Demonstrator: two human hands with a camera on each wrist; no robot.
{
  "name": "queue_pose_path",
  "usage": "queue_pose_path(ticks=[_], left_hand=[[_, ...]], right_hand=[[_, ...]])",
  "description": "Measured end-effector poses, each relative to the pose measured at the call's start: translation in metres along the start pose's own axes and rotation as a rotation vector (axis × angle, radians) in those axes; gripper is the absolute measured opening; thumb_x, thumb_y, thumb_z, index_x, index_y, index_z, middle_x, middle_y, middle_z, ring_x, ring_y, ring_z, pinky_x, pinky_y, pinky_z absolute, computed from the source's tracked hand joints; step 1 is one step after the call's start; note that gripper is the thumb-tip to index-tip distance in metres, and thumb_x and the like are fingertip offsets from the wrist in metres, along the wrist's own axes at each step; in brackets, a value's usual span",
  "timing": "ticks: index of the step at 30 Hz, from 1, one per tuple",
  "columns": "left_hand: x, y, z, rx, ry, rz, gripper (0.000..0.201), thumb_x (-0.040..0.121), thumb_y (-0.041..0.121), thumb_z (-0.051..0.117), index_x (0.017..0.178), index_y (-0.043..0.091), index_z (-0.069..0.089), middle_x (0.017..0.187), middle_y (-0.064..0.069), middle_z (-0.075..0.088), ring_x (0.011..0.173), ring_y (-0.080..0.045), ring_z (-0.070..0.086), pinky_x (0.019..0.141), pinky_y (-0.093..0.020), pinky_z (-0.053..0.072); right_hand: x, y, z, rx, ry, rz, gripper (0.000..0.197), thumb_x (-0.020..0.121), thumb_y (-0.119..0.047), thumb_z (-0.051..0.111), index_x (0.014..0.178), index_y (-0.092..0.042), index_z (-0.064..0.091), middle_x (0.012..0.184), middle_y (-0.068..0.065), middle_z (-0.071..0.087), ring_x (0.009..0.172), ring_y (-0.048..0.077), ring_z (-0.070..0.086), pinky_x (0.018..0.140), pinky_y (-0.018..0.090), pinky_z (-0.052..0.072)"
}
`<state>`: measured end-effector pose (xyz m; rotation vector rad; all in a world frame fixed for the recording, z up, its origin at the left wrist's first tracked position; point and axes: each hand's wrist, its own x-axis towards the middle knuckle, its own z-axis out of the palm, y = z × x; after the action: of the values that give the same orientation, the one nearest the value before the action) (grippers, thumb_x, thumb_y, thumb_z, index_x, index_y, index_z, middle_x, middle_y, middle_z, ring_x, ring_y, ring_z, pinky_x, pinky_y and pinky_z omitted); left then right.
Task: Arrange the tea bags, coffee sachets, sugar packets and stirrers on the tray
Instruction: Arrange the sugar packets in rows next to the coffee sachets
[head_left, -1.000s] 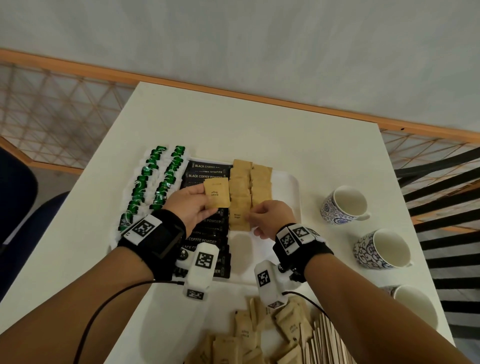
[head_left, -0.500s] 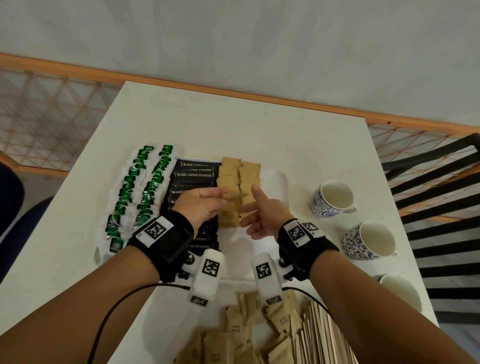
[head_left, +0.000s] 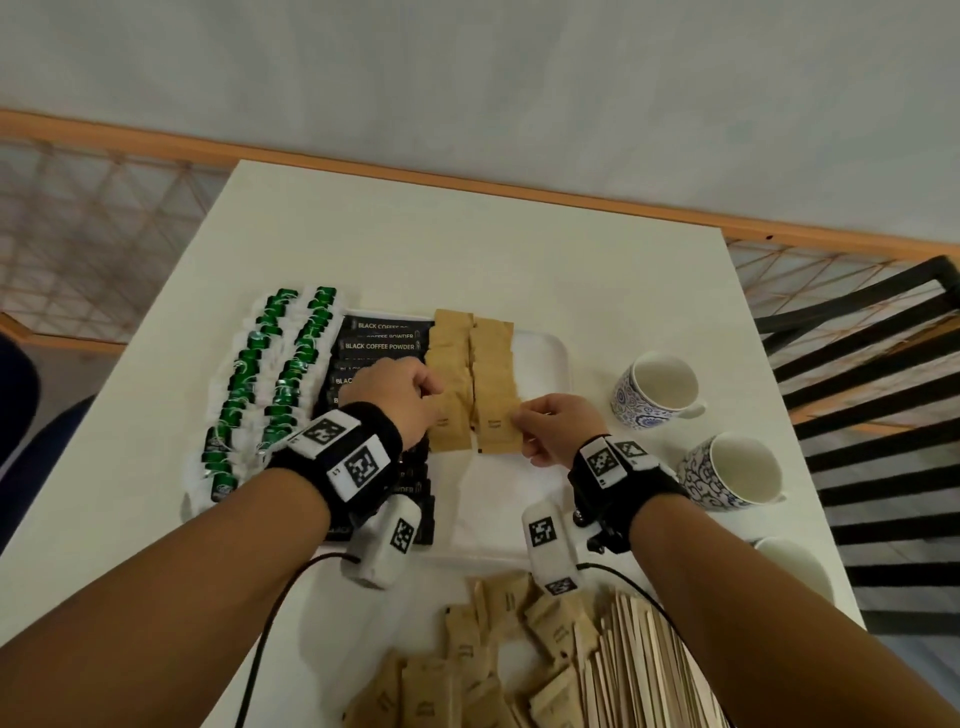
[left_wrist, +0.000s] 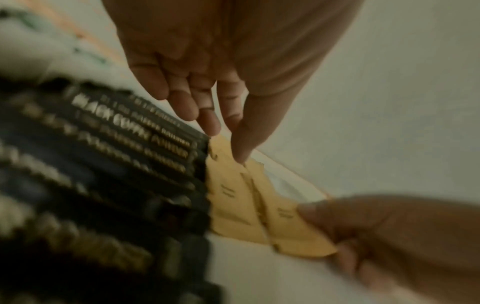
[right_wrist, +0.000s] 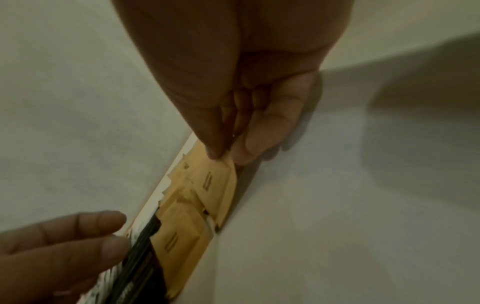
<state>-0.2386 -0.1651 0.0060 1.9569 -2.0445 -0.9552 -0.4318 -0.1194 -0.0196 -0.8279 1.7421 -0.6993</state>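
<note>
A white tray (head_left: 545, 348) holds two rows of green tea bags (head_left: 260, 384), a column of black coffee sachets (head_left: 379, 345) and two columns of brown sugar packets (head_left: 452, 358). My right hand (head_left: 524, 421) pinches the edge of the nearest sugar packet (head_left: 496, 428) in the right column, thumb on top (right_wrist: 215, 148). That packet (left_wrist: 293, 232) lies nearly flat on the tray. My left hand (head_left: 431, 400) hovers over the left column with fingers loosely extended, its index fingertip (left_wrist: 241, 158) touching a packet there. It holds nothing.
A loose pile of sugar packets (head_left: 467, 665) and a bundle of wooden stirrers (head_left: 639, 665) lie on the table near me. Patterned cups (head_left: 657, 389) (head_left: 735, 470) stand right of the tray, a third (head_left: 795, 566) nearer. A black chair (head_left: 883, 364) is beyond the right edge.
My left hand held a sugar packet up, then brought it to the right hand. Now that packet lies at the near end of the right column, pinched by my right hand; my left hand has let go.
</note>
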Motion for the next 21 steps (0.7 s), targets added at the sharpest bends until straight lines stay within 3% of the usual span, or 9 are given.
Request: queue_pose_path(ticks=[2,4,7,9,12,17,21], left_hand=[[0.002,0.003,-0.004,0.248,0.013,0.043,0.011,0.082,0.041,0.065,0.083,0.037,0.055,0.098,0.009,0.054,0.104,-0.02,0.053,0.098,-0.039,0.037],[0.002,0.006,-0.004,0.402,-0.003,0.077,0.014,0.082,0.045,0.063,0.086,0.036,0.053,0.097,0.007,0.049,0.107,-0.021,0.049,0.097,-0.038,0.032],[0.001,0.008,0.001,0.494,-0.006,0.112,0.023,0.078,0.051,0.063,0.091,0.035,0.053,0.098,0.006,0.048,0.109,-0.021,0.046,0.097,-0.037,0.029],[0.001,0.009,0.005,0.529,0.002,0.139,0.031,0.075,0.055,0.064,0.096,0.033,0.055,0.102,0.005,0.05,0.108,-0.02,0.045,0.097,-0.038,0.029],[0.0,0.008,0.011,0.55,0.022,0.175,0.028,0.077,0.048,0.065,0.099,0.033,0.056,0.105,0.005,0.052,0.108,-0.02,0.045,0.096,-0.036,0.028],[0.002,0.006,0.016,0.544,0.058,0.206,0.022,0.08,0.037,0.065,0.099,0.033,0.055,0.104,0.007,0.054,0.106,-0.019,0.046,0.094,-0.034,0.028],[0.005,0.007,0.018,0.517,0.065,0.223,0.02,0.081,0.028,0.063,0.099,0.033,0.056,0.104,0.007,0.056,0.106,-0.019,0.047,0.093,-0.034,0.027]], right_hand=[[0.002,-0.002,0.004,-0.084,0.025,-0.028,0.011,0.088,-0.015,0.063,0.078,-0.011,0.062,0.059,0.008,0.06,0.049,0.017,0.057,0.051,0.028,0.054],[0.001,-0.005,0.006,-0.152,0.045,-0.046,0.016,0.088,-0.019,0.063,0.073,-0.014,0.062,0.063,0.01,0.063,0.053,0.021,0.06,0.058,0.033,0.059],[0.0,-0.005,0.006,-0.18,0.043,-0.037,0.013,0.083,-0.021,0.068,0.083,-0.016,0.056,0.066,0.011,0.067,0.054,0.02,0.062,0.059,0.035,0.06],[0.001,-0.003,0.006,-0.195,0.027,-0.03,0.028,0.076,-0.022,0.075,0.091,-0.017,0.052,0.069,0.009,0.067,0.054,0.018,0.062,0.058,0.034,0.06],[0.001,-0.002,0.008,-0.248,0.03,-0.046,0.04,0.071,-0.025,0.081,0.096,-0.019,0.05,0.073,0.006,0.065,0.057,0.019,0.064,0.059,0.037,0.06],[0.003,-0.001,0.01,-0.292,0.043,-0.053,0.042,0.071,-0.028,0.081,0.099,-0.021,0.05,0.07,0.005,0.065,0.063,0.025,0.069,0.063,0.043,0.06],[0.005,-0.002,0.009,-0.308,0.042,-0.039,0.042,0.073,-0.03,0.079,0.102,-0.022,0.049,0.071,0.006,0.068,0.061,0.022,0.068,0.064,0.041,0.06]])
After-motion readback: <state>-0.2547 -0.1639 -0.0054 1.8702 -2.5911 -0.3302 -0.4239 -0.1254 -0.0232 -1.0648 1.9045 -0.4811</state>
